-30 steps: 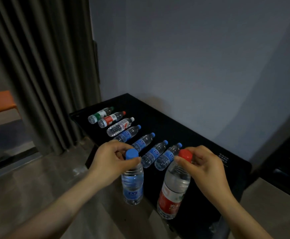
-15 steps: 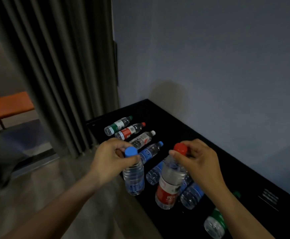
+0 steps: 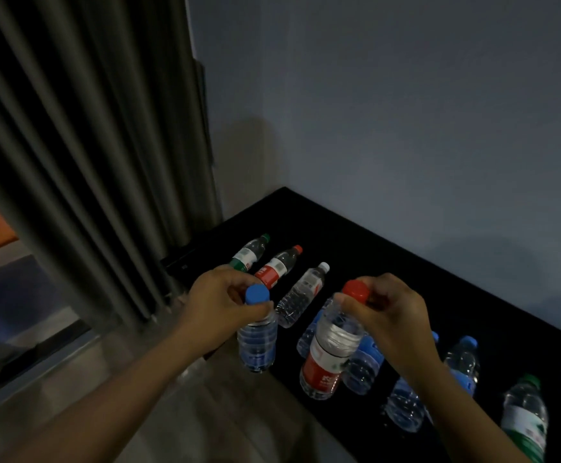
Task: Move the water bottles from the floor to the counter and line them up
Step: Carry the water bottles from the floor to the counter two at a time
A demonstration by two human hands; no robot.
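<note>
Gripping, left hand [image 3: 220, 295]: I pinch the blue-capped bottle [image 3: 257, 345] at its neck, just under the cap; it hangs upright by the near edge of the black counter [image 3: 372, 235].
Right hand [image 3: 389, 315]: my fingers curl round the cap of the red-labelled bottle [image 3: 325, 362], which I hold upright above the counter.
Counter row: lying side by side, caps towards the wall, are a green-capped bottle [image 3: 249, 253], a red-capped bottle [image 3: 277, 267] and a white-capped bottle [image 3: 302, 292].
Left side: grey curtain [image 3: 88, 145].

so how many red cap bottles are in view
2. The held bottle hangs from the right hand; the lying bottle is on the counter, second in the row from the curtain. The right arm may hide more.
</note>
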